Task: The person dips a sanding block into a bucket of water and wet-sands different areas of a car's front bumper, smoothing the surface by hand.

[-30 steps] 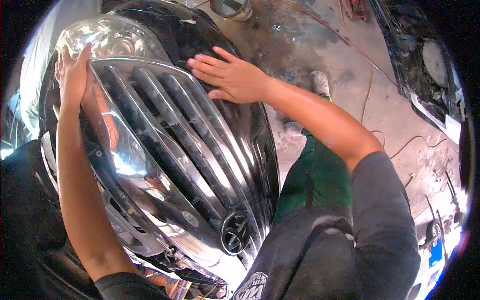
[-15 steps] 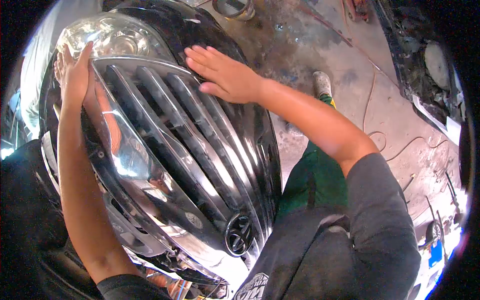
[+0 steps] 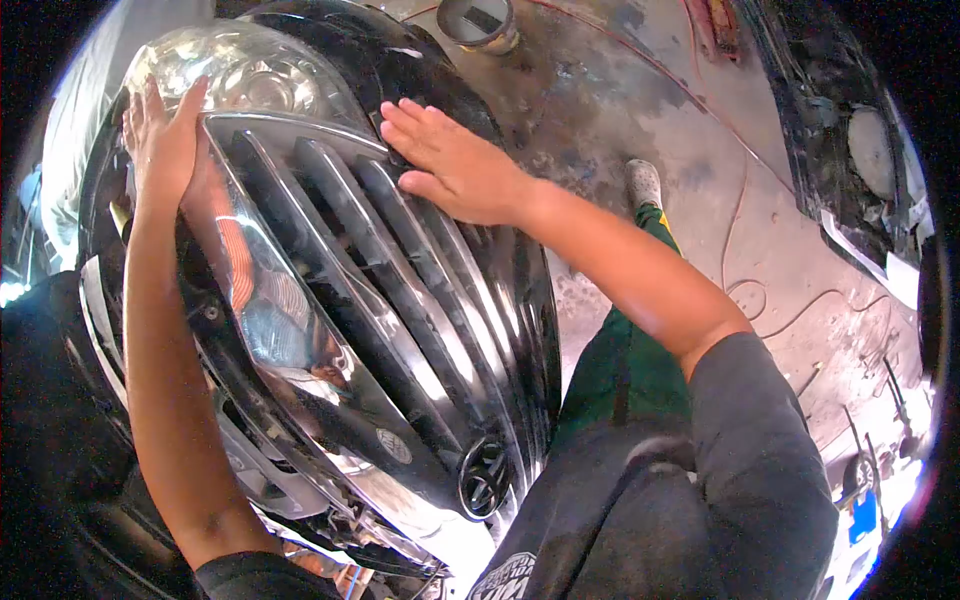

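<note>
A chrome-slatted car grille [image 3: 375,285] with a round emblem [image 3: 483,478] lies below me, and a clear headlight [image 3: 255,75] adjoins its far end. My left hand [image 3: 165,145] is flat at the grille's far left corner, its fingers spread over the headlight's edge. Across the grille, my right hand [image 3: 455,165] rests palm down by its far right corner, next to the black painted body panel [image 3: 400,50]. Its fingers are stretched out and the thumb is apart. Both palms are hidden from view, and neither hand grips anything.
A bucket [image 3: 478,24] of greyish liquid stands on the stained concrete floor [image 3: 700,230]. A thin hose [image 3: 740,215] loops across the floor. On the right is a dark vehicle part [image 3: 850,140] with paper [image 3: 850,245] along its edge. Translucent sheeting [image 3: 80,140] hangs at left.
The view has shifted slightly, so the grille, headlight and bucket appear lower. Both hands stay at nearly the same spots on the car, still flat.
</note>
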`<state>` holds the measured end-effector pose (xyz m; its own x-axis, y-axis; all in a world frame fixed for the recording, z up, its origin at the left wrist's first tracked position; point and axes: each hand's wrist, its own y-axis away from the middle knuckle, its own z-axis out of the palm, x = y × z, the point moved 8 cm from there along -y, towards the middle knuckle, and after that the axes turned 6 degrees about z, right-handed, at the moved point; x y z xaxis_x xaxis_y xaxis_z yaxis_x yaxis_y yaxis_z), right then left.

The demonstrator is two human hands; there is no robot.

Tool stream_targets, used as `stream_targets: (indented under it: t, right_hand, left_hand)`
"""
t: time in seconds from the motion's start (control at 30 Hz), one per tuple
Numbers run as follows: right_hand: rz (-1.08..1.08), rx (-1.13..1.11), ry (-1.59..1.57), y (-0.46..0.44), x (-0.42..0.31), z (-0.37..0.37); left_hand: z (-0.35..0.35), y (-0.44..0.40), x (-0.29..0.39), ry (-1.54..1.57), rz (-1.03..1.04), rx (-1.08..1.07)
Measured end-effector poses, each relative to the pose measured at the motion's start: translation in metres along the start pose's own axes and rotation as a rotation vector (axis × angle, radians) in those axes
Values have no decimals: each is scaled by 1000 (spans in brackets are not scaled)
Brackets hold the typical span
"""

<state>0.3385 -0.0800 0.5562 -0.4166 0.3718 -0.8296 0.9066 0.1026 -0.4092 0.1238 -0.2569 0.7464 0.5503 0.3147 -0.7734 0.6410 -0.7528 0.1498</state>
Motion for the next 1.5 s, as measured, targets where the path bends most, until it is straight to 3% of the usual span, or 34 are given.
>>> stream_targets:
  t: [0.07, 0.2, 0.4, 0.53, 0.6, 0.63, 0.77, 0.83, 0.93, 1.0, 1.07, 1.17, 1.23, 1.3, 1.4, 1.5]
  right_hand:
    - [13, 44, 34, -26, 16, 2]
    - [291, 120, -12, -83, 54, 8]
    - [227, -38, -99, 21, 2, 6]
    - [445, 158, -227, -61, 97, 18]
    - [567, 171, -283, -71, 107, 12]
    - [567, 185, -291, -54, 98, 13]
    - [593, 204, -181, 83, 19, 15]
    - [695, 87, -170, 159, -24, 27]
    - [767, 87, -212, 165, -23, 32]
    - [728, 210, -191, 95, 20, 25]
    - [665, 187, -248, 29, 57, 15]
    - [605, 168, -231, 44, 38, 11]
    - [547, 52, -112, 116, -8, 25]
    - [545, -41, -200, 188, -51, 31]
    - [507, -16, -195, 180, -46, 25]
    - [483, 55, -148, 97, 3, 14]
  left_hand:
    - [-3, -1, 3, -45, -5, -40]
    - [-5, -2, 4, -46, -36, -74]
    - [1, 0, -2, 105, -55, 51]
    - [4, 1, -3, 43, -43, -26]
    - [8, 0, -12, 269, -196, 64]
    - [12, 1, -16, 387, -276, 107]
    - [7, 2, -11, 406, -252, 117]
    - [9, 2, -8, 253, -159, 100]
    - [-2, 2, 4, -16, -14, -28]
    - [0, 2, 2, 93, -18, 86]
    - [1, 3, -3, 115, -6, 127]
    - [2, 3, -1, 67, 13, 97]
    - [1, 3, -1, 71, -12, 112]
    - [0, 2, -2, 228, -120, 153]
    - [-1, 5, -5, 312, -175, 134]
    - [6, 2, -12, 326, -229, 137]
